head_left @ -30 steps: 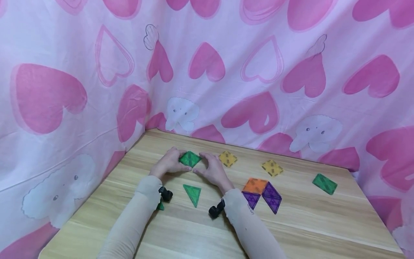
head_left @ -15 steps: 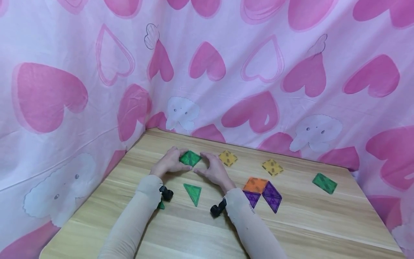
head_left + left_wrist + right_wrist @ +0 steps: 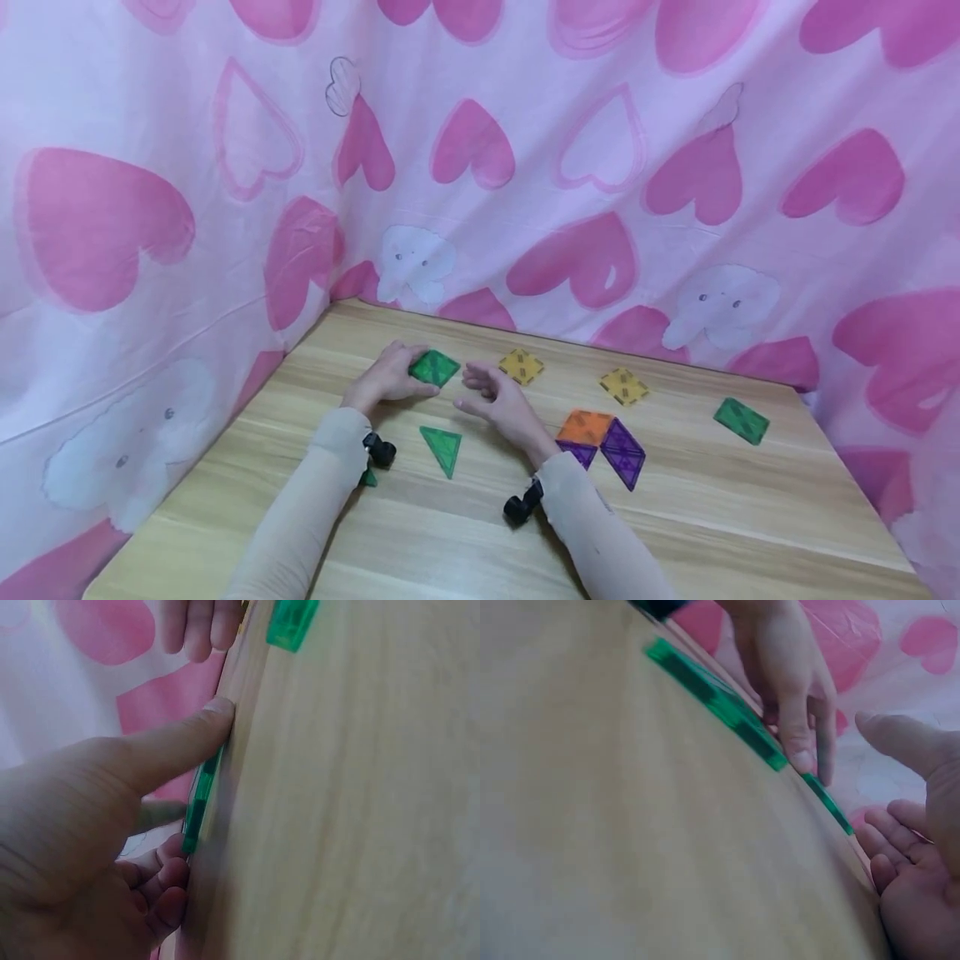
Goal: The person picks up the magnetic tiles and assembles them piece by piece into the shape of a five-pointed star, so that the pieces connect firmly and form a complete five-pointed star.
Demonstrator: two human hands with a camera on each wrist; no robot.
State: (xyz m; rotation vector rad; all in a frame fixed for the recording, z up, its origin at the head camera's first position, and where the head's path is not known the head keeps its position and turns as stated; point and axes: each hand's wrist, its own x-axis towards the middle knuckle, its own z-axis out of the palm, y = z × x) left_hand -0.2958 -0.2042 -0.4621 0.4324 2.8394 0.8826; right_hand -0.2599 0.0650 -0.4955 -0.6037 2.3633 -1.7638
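At the table's back left, my left hand [image 3: 385, 377] holds a green magnetic tile [image 3: 435, 368], thumb at its near edge and fingers along its far left side. The left wrist view shows the tile [image 3: 199, 802] nearly edge-on, low on the table, between thumb and index finger. My right hand [image 3: 504, 407] hovers just right of it, apart, fingers loosely bent around nothing. The right wrist view also shows this hand [image 3: 922, 877] free of the tile. Nearer the front lies a green triangle tile [image 3: 442, 450], between my forearms.
Two yellow tiles [image 3: 522, 367] lie at the back. Right of my right hand sit an orange tile [image 3: 585, 427] and purple triangles [image 3: 624, 455], partly behind my wrist. A green tile [image 3: 742, 420] lies far right. Another green piece [image 3: 369, 478] peeks out by my left wrist. Heart-patterned curtains [image 3: 472, 250] border the table.
My right hand has come away from the green tile's right side, moving slightly right and nearer me. My left hand stays at the tile, which keeps its place on the table.
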